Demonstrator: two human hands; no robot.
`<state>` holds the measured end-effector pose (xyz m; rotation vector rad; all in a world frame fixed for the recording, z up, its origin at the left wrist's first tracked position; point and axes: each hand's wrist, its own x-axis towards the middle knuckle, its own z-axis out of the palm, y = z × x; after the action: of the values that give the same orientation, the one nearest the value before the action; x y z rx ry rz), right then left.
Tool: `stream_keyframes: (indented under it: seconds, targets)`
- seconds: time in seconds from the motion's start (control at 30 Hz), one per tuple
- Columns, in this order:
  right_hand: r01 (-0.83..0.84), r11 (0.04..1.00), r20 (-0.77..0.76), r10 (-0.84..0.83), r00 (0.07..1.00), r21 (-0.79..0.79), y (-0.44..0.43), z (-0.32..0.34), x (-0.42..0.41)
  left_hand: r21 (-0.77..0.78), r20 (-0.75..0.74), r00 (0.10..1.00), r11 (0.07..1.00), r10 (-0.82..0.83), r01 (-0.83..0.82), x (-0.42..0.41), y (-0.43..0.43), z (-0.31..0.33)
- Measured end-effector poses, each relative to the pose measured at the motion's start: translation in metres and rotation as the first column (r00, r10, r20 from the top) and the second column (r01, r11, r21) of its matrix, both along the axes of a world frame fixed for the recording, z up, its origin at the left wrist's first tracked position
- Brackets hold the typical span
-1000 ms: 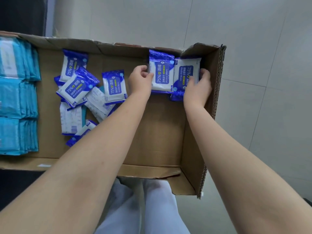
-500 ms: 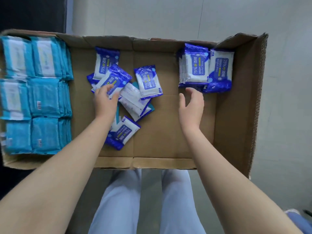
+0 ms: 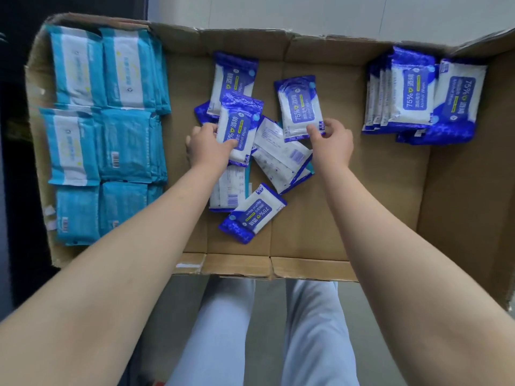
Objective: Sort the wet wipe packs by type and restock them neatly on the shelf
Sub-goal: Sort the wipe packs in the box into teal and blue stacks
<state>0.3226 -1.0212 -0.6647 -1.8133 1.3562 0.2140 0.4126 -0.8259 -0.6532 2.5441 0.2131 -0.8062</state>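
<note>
**Container:** a brown corrugated cardboard box point(image 3: 362, 204), open at the top, is sitting on a pale grey tiled floor point(image 3: 334, 12).

**Left section:** light teal-and-white plastic wet wipe packs point(image 3: 106, 121) are lying in tidy stacked rows against the left wall.

**Far right corner:** a sorted row of dark blue-and-white plastic alcohol wipe packs point(image 3: 412, 93) is standing on edge. One more pack is leaning at its right end with its print upside down.

**Centre:** a loose pile of the same blue-and-white packs point(image 3: 278, 154) is lying jumbled, some face up and some face down with barcodes showing. The nearest one is lying at a slant.

**Left hand** point(image 3: 207, 147)**:** it is reaching into the pile, fingers curled round the near end of the first face-up blue pack point(image 3: 239, 123) and thumb lying across its front.

**Right hand** point(image 3: 333, 144)**:** thumb and fingertips are pinching the near right corner of the second face-up blue pack point(image 3: 299, 107), just to the right of the first. Whether either pack is clearing the pile cannot be told.

**Below the near wall:** pale blue trouser legs point(image 3: 223, 330) are showing.
</note>
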Motion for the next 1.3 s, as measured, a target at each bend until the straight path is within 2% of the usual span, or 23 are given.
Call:
stream_keyframes:
  seconds: [0.07, 0.2, 0.3, 0.47, 0.53, 0.6, 0.67, 0.83, 1.0, 1.1, 1.2, 1.3]
  targets:
    - [0.026, 1.000, 0.003, -0.026, 1.000, 0.010, 0.000, 0.001, 0.005, -0.035, -0.011, 0.999, 0.998, 0.046, -0.046, -0.004, 0.002, 0.001]
    - [0.066, 0.993, -0.027, -0.064, 0.998, 0.096, -0.001, 0.001, 0.015, -0.198, -0.077, 0.977, 0.957, 0.199, -0.211, -0.015, 0.007, 0.006]
    - [0.162, 0.965, 0.031, -0.173, 0.984, 0.208, 0.000, 0.007, 0.017, -0.248, -0.097, 0.954, 0.922, 0.282, -0.298, -0.026, 0.012, 0.014]
    - [0.292, 0.845, 0.236, -0.427, 0.873, 0.448, -0.004, 0.035, -0.014, -0.385, -0.237, 0.851, 0.759, 0.469, -0.525, -0.054, -0.001, 0.046]
    - [0.312, 0.817, 0.254, -0.473, 0.844, 0.484, -0.008, 0.046, -0.040, -0.423, -0.325, 0.803, 0.682, 0.500, -0.596, -0.069, -0.012, 0.057]
    - [0.374, 0.777, 0.234, -0.541, 0.807, 0.507, -0.016, 0.052, -0.073, -0.434, -0.396, 0.782, 0.652, 0.482, -0.622, -0.085, -0.025, 0.062]
    - [0.460, 0.720, 0.185, -0.621, 0.762, 0.519, -0.026, 0.057, -0.108, -0.434, -0.439, 0.797, 0.678, 0.415, -0.593, -0.102, -0.043, 0.065]
    - [0.631, 0.645, 0.112, -0.732, 0.672, 0.431, -0.066, 0.061, -0.170, -0.457, -0.484, 0.844, 0.757, 0.229, -0.468, -0.135, -0.102, 0.059]
    - [0.686, 0.606, 0.062, -0.766, 0.640, 0.403, -0.108, 0.056, -0.182, -0.423, -0.503, 0.860, 0.841, 0.092, -0.337, -0.148, -0.165, 0.036]
    - [0.697, 0.597, 0.056, -0.774, 0.630, 0.397, -0.123, 0.050, -0.177, -0.379, -0.451, 0.890, 0.889, 0.064, -0.256, -0.156, -0.191, 0.020]
    - [0.691, 0.626, 0.052, -0.754, 0.655, 0.361, -0.126, 0.041, -0.174, -0.328, -0.339, 0.940, 0.932, 0.040, -0.158, -0.160, -0.210, 0.010]
    - [0.717, 0.613, 0.051, -0.771, 0.635, 0.334, -0.121, 0.035, -0.170, -0.267, -0.249, 0.968, 0.963, -0.021, -0.047, -0.164, -0.222, -0.001]
